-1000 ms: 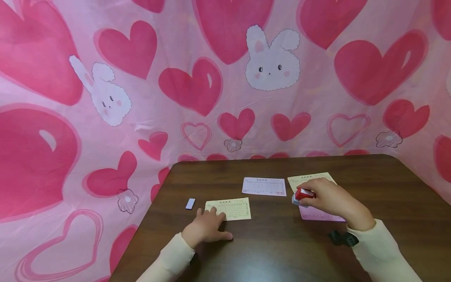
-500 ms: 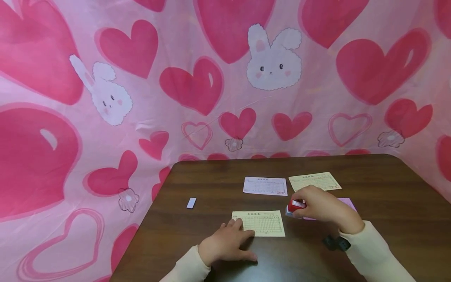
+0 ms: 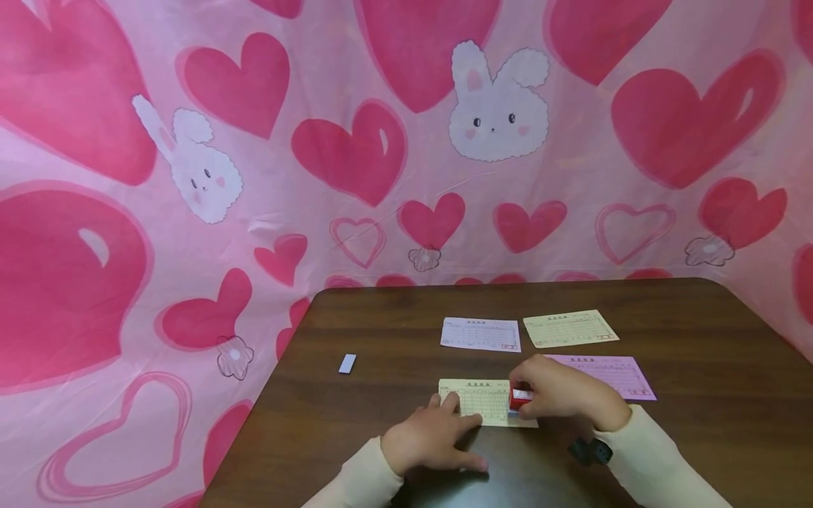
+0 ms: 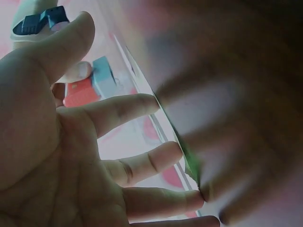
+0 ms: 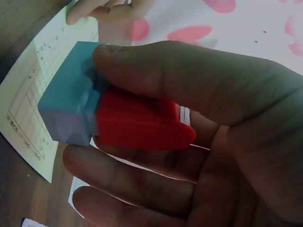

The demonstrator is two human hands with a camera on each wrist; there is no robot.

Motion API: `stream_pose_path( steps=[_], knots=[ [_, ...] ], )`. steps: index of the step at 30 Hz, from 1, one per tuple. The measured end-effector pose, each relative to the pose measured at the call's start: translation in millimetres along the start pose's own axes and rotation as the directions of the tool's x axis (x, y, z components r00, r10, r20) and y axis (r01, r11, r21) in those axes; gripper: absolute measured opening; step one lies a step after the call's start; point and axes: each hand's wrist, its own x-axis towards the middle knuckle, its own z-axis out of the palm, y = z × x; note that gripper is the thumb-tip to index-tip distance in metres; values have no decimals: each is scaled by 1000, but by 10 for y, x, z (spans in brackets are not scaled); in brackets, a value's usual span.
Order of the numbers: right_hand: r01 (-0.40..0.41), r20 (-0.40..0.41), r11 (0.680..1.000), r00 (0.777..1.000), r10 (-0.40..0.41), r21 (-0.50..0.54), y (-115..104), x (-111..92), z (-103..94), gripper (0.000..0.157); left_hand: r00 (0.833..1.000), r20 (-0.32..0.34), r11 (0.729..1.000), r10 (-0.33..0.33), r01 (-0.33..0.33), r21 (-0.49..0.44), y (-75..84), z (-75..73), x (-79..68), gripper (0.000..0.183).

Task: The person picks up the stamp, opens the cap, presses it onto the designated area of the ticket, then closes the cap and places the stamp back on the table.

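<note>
In the head view a printed yellow slip (image 3: 488, 401) lies at the near middle of the table. My left hand (image 3: 432, 439) rests on its left part, fingers spread and tips down on the paper. My right hand (image 3: 568, 391) pinches a red stamp (image 3: 521, 397) with a blue-grey base at the slip's right end. Close up in the right wrist view, thumb and fingers grip the stamp (image 5: 142, 118), its base towards the slip (image 5: 28, 113). I cannot tell whether the base touches the paper. The left wrist view shows straight, separated fingers (image 4: 142, 165).
Behind the hands lie a lilac slip (image 3: 480, 334), a second yellow slip (image 3: 570, 329) and a pink slip (image 3: 610, 374), partly under the right hand's outline. A small pale rectangular piece (image 3: 347, 363) sits left on the brown table (image 3: 305, 423). A heart-patterned cloth (image 3: 356, 155) hangs behind.
The left hand has slid the near yellow slip to the right and slightly nearer. The right hand has brought the stamp left and down from the pink slip onto the yellow slip's right end.
</note>
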Motion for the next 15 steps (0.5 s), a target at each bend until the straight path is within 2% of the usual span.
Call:
stream_pose_path(
  steps=[7,15],
  knots=[
    [-79,60,997,995,78,10,-9,8,33,20,1000,22,1000,-3,4,-22,-19,-13,38,66],
    [-61,62,998,996,60,13,40,16,99,23,999,48,999,-4,6,-45,-32,-25,30,69]
  ],
)
